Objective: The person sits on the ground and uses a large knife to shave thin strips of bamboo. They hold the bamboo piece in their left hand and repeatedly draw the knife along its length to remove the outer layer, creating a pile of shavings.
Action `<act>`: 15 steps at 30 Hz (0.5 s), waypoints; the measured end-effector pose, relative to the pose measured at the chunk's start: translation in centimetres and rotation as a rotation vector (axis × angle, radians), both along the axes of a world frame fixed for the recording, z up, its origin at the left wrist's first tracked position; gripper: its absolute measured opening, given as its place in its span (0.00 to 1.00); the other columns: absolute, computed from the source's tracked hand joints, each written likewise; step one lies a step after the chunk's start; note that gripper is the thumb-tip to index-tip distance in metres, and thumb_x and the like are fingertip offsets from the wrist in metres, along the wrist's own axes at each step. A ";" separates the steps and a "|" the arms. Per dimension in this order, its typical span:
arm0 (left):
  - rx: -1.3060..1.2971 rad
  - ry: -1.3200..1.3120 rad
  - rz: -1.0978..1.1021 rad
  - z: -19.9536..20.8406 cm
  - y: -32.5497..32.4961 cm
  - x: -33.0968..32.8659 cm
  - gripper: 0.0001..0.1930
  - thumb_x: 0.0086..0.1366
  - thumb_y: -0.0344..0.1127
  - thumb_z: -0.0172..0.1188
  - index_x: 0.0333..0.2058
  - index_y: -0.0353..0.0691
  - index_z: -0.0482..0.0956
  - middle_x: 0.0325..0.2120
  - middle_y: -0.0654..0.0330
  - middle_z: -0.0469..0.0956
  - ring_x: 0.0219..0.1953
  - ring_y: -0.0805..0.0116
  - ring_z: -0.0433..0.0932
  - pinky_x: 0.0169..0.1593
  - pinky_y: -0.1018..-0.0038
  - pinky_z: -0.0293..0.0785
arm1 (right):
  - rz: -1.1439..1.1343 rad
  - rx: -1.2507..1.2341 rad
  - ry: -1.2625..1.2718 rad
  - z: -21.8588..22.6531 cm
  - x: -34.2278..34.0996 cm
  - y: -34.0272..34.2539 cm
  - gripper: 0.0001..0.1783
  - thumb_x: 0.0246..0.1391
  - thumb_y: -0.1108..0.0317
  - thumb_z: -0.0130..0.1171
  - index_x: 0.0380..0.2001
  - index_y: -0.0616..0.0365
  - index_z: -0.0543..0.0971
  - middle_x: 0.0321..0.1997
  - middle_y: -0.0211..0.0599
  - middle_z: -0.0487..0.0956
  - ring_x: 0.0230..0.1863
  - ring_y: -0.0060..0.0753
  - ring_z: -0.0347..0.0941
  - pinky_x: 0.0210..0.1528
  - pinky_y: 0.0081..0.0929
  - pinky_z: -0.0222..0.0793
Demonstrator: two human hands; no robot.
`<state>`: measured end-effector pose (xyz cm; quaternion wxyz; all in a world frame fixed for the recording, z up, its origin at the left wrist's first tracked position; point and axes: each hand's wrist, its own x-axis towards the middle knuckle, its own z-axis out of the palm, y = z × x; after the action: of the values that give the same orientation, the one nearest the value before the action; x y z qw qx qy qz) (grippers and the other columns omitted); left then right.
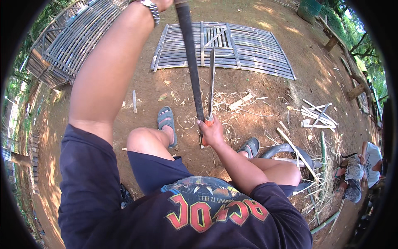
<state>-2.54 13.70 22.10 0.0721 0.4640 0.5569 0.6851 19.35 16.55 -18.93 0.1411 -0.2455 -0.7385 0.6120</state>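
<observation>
Head view looks down on a seated person working over bare dirt ground (257, 124). Their right hand (212, 132) is closed tight around the orange handle of a long knife (211, 79), whose blade stands upright, rising straight above the hand. Just to the left of that hand, and touching the blade's side, runs a dark bamboo pole (190, 54), its lower end standing on the ground beside the hand. The left hand (163, 3) is raised high at the picture's top edge, wearing a metal bracelet (152, 9); it grips the pole's upper part, though the fingers are mostly cut off. Below the right hand lie two sandalled feet. Beyond the knife tip a flat woven bamboo panel (248, 50) lies on the ground. Well off to the right of the right hand, split bamboo strips (317, 114) are scattered, and another person (360, 170) sits farther out.
</observation>
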 end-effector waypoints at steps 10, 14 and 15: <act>-0.707 -0.202 -0.030 -24.7 -7.0 11.9 0.38 0.69 0.55 0.53 0.67 0.34 0.54 0.63 0.51 0.65 0.64 0.61 0.66 0.63 0.65 0.64 | -0.112 -0.717 0.208 6.3 3.2 4.0 0.08 0.57 0.74 0.59 0.37 0.63 0.72 0.31 0.37 0.78 0.31 0.31 0.77 0.33 0.31 0.74; -0.881 -0.237 -0.393 -36.0 -11.5 16.4 0.22 0.73 0.40 0.50 0.59 0.34 0.64 0.50 0.55 0.75 0.51 0.68 0.75 0.54 0.68 0.72 | -0.174 -0.884 0.208 8.4 2.5 4.7 0.08 0.58 0.72 0.57 0.39 0.62 0.72 0.34 0.40 0.78 0.33 0.33 0.77 0.33 0.34 0.75; -0.896 -0.332 -0.355 -36.5 -11.4 17.2 0.19 0.73 0.39 0.49 0.57 0.35 0.65 0.45 0.58 0.75 0.46 0.71 0.75 0.49 0.71 0.73 | -0.161 -0.919 0.167 8.0 2.6 5.5 0.08 0.59 0.71 0.57 0.40 0.61 0.72 0.34 0.39 0.77 0.33 0.34 0.76 0.35 0.35 0.75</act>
<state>14.69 2.35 -14.35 0.4670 0.3600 0.6896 0.4205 21.91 22.08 -10.94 0.1236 -0.2889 -0.3562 0.8800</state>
